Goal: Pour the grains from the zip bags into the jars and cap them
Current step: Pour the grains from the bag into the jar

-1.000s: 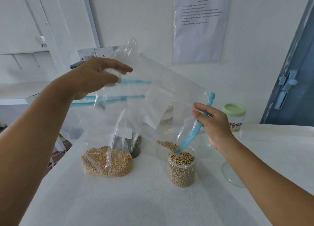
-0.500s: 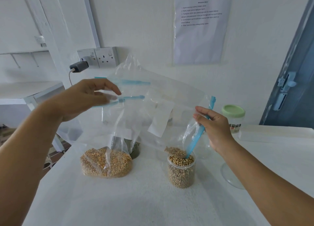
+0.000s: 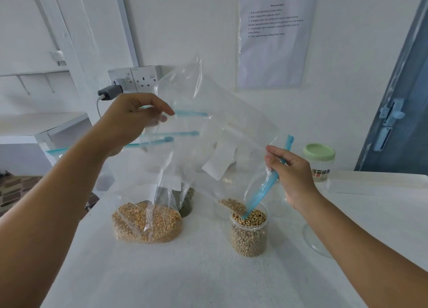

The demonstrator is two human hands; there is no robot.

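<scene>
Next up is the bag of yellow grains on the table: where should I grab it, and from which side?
Grip the bag of yellow grains by its empty upper film, just under the blue zip strip, coming from above. The grains sit low and the top stands upright, clear of the jar.

Both bare arms reach forward. The left hand (image 3: 132, 120) is raised high, back toward the camera, with its thumb and fingers pinching together. The right hand (image 3: 293, 175) is lower, its fingers curled closed and its wrist bent slightly downward.
</scene>
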